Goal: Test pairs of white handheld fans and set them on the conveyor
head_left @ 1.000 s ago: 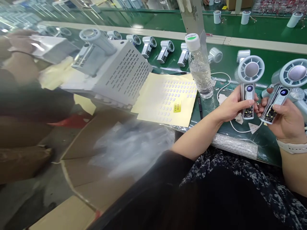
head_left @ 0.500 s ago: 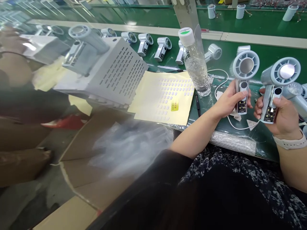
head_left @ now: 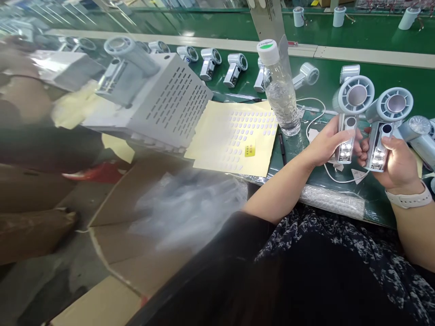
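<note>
Two light-blue handheld fans are held upright side by side above the bench. My left hand is wrapped round the handle of the left handheld fan, its thumb on the front below the dark button. The right handheld fan is in the grip of my right hand, thumb beside its button. Lights glow in the lower front of both handles. Behind my hands a white cable loops over the bench. More fan bodies lie just right of my right hand, partly hidden by it.
A water bottle stands left of my hands, near a black pen and a yellow sticker sheet. A slotted white box bears a fan. Several fans line the green bench. At left is a blurred co-worker's arm; below, a carton with plastic bags.
Lights in both fan handles have come on. The right fan has moved left, closer to the left one. The whole view has shifted slightly.
</note>
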A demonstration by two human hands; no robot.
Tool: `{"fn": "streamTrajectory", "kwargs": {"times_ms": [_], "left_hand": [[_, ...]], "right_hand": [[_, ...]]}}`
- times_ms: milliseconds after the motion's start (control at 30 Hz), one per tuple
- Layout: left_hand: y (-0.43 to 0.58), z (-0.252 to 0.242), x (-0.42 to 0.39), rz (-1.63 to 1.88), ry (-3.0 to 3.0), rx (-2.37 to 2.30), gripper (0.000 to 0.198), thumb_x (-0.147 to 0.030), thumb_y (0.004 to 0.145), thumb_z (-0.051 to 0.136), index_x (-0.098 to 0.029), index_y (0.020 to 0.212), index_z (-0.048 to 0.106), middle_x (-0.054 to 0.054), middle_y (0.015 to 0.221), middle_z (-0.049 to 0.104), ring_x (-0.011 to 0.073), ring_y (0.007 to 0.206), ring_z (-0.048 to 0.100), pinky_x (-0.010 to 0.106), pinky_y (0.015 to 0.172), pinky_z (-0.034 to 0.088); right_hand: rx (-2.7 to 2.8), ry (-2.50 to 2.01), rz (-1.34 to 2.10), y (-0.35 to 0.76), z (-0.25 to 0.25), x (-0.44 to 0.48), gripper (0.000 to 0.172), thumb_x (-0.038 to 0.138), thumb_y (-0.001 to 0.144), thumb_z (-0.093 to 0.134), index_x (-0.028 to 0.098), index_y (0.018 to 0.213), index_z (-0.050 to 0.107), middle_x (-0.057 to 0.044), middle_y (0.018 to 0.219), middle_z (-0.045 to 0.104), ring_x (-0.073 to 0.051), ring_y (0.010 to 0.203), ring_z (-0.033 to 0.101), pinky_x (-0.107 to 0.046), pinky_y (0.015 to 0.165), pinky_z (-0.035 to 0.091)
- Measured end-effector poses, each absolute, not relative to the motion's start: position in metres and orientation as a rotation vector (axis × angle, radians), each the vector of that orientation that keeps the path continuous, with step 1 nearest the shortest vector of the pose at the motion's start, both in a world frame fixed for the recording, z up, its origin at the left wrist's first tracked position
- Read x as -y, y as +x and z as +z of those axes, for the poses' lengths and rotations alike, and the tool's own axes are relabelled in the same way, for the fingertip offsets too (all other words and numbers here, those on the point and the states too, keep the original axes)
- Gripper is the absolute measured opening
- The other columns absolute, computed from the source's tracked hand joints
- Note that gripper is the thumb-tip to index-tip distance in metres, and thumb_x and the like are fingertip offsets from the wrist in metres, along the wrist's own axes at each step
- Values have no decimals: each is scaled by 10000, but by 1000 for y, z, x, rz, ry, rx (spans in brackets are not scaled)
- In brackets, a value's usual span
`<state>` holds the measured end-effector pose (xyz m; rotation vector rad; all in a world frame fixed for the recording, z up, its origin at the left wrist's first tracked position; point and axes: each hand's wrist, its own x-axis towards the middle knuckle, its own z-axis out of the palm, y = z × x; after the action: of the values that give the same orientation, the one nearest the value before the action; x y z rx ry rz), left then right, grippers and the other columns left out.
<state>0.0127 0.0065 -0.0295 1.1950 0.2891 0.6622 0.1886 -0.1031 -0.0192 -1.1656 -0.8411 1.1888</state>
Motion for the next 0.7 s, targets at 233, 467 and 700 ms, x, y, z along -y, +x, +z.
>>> {"fn": "streamTrajectory", "kwargs": {"times_ms": [233,467,700], "left_hand": [[10,-25,-7,723,1194,-365,792,-845,831,924,-254,1234,584,128,1267,842,313,1066,871,523,987,707],[18,-34,-6,675,1070,-415,972,-1051,855,722,-211,1344,735,183,1251,855,413,1398,792,577,1146,677],[23,-42,-2,500,976,-283,944,-1169,854,493,-245,917,673,76,766,646,284,852,740,478,796,681]], "right_hand": [[741,-1166,1131,179,-12,105,294,510,896,840,323,1118,796,-14,833,703,-233,649,632,-394,536,556],[767,-1073,1135,163,-4,106,272,502,842,853,315,1021,768,-2,784,681,-225,607,598,-387,493,522],[1103,-1279,816,173,-24,102,472,744,911,847,380,1191,734,-56,1068,793,-330,1050,805,-519,875,718]]}}
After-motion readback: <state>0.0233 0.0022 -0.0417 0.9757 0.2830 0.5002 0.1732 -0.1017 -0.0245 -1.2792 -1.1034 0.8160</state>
